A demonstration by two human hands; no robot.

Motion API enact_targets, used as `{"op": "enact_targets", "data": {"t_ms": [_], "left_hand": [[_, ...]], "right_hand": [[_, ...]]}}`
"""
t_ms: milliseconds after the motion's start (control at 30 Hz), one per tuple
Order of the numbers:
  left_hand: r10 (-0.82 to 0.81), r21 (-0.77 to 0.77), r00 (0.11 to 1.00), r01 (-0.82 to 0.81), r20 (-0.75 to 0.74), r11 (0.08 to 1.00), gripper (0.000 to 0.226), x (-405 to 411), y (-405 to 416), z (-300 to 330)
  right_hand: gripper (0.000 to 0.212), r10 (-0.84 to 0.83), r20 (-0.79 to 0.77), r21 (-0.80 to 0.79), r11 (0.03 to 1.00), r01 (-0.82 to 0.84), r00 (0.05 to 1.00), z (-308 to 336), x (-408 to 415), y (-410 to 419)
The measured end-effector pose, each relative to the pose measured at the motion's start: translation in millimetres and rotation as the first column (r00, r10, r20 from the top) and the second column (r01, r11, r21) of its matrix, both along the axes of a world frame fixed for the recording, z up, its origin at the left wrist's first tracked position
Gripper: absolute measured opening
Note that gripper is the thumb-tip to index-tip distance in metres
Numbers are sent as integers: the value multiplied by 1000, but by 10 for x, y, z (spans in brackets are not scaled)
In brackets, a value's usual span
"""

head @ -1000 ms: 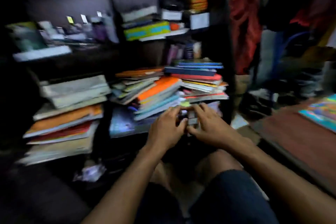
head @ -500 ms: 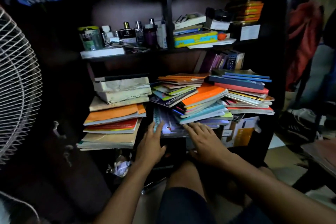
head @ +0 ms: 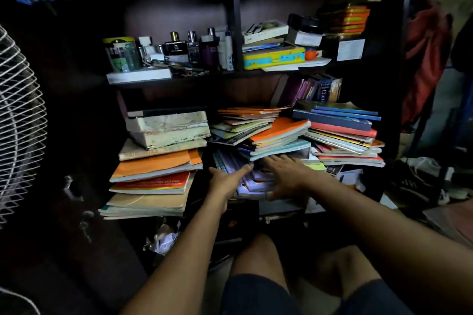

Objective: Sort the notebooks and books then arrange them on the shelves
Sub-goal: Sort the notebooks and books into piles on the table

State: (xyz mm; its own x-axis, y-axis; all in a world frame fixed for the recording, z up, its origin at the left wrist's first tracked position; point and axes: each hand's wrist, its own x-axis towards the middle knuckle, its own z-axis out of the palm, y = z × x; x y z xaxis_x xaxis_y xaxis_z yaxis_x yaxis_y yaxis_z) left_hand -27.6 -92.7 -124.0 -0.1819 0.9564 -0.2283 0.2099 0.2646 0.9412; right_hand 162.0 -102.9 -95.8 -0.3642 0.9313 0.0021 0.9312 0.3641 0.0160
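Observation:
A dark shelf unit (head: 235, 20) faces me, its lower shelf crammed with three untidy book stacks. The left stack (head: 158, 161) has thick worn volumes over orange and red notebooks. In the middle, a slumping pile (head: 263, 135) is topped by an orange notebook (head: 280, 129). The right stack (head: 343, 133) holds blue and red books. My left hand (head: 225, 179) holds the left edge of a purple-blue notebook (head: 253, 179) at the bottom of the middle pile. Flat on that same notebook lies my right hand (head: 286, 174), its fingers reaching under the pile.
The upper shelf carries perfume bottles (head: 179, 48), a green tin (head: 121, 55), a yellow-blue case (head: 273, 57) and boxes. Upright books (head: 314, 89) stand behind the right stack. A white fan grille (head: 18, 123) stands at left; red clothing (head: 425, 59) hangs at right. Crumpled paper (head: 163, 238) lies on the floor.
The view swung left and steadied on the shelf. Both hands moved from a small object in front of me up to the bottom notebook of the middle pile.

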Motion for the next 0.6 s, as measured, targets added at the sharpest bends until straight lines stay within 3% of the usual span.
{"op": "enact_targets", "data": {"t_ms": [100,233,367,533,600], "left_hand": [[18,-12,1000,-18,15,1000,142,148,3,-3],[36,-26,991,-33,126,999,147,222,-6,-69],[113,38,972,-123,206,992,123,273,-101,-200],[100,72,945,-129,311,989,101,182,-214,-215],[88,65,949,-113,303,991,88,81,-344,-200]], "right_hand": [[112,52,68,24,998,-54,996,-172,36,-22],[92,120,-150,33,993,-117,981,-147,114,-6],[79,211,-280,104,977,-188,937,-232,250,-172],[71,32,-414,-83,994,-73,909,-176,351,-319],[64,-18,-376,-152,987,-42,926,-122,364,-307]]}}
